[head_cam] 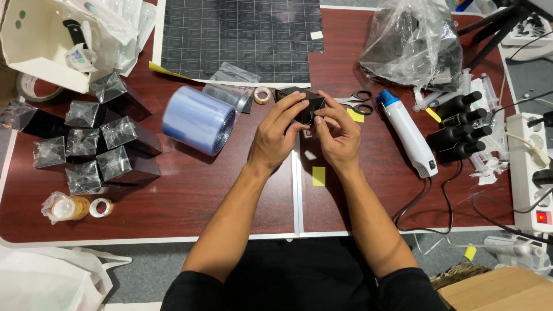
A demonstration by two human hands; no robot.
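Both hands meet over the middle of the dark red table (190,201), holding a small black box (305,101). My left hand (279,133) grips the box from its left side with fingers over the top. My right hand (336,133) pinches the box's lower right edge with thumb and fingers. A roll of bluish clear film (199,120) lies just left of my left hand. Black scissors (358,102) lie right of the box, and a white heat gun with a blue tip (408,133) lies beyond them.
Several film-wrapped black boxes (109,150) are stacked at the left. Tape rolls (101,207) sit near the front left, another small tape roll (262,95) behind my hands. Black bottles (461,129), syringes, a plastic bag (412,43) and a power strip (533,167) crowd the right. A black sheet (242,37) lies at the back.
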